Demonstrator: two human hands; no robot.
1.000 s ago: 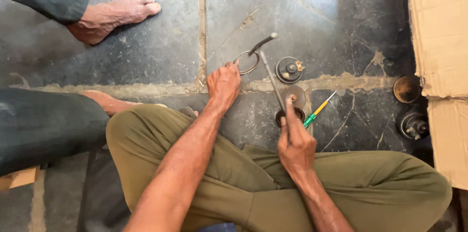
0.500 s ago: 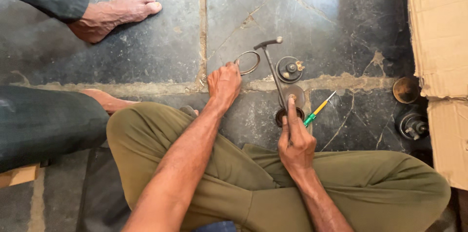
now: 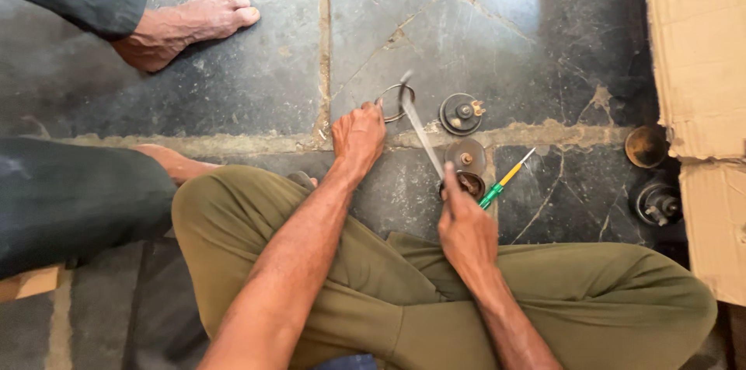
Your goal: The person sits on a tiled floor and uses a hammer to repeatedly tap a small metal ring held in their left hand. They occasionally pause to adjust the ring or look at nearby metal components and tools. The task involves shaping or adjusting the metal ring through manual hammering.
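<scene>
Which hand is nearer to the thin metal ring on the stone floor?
Left. The left hand touches the thin metal ring; the right hand is lower right, apart from it, holding a hammer.

A: What can't you make out near the metal ring point(image 3: 395, 102)?

B: The long tool point(image 3: 420, 127) crossing just right of it is motion-blurred; its head is a smear. The right hand point(image 3: 465, 224) hides its grip.

A: And further right of the ring?

B: The cardboard point(image 3: 703, 90) runs off the edge. A bystander's foot point(image 3: 183, 28), far left of the ring, vanishes under dark cloth.
</scene>
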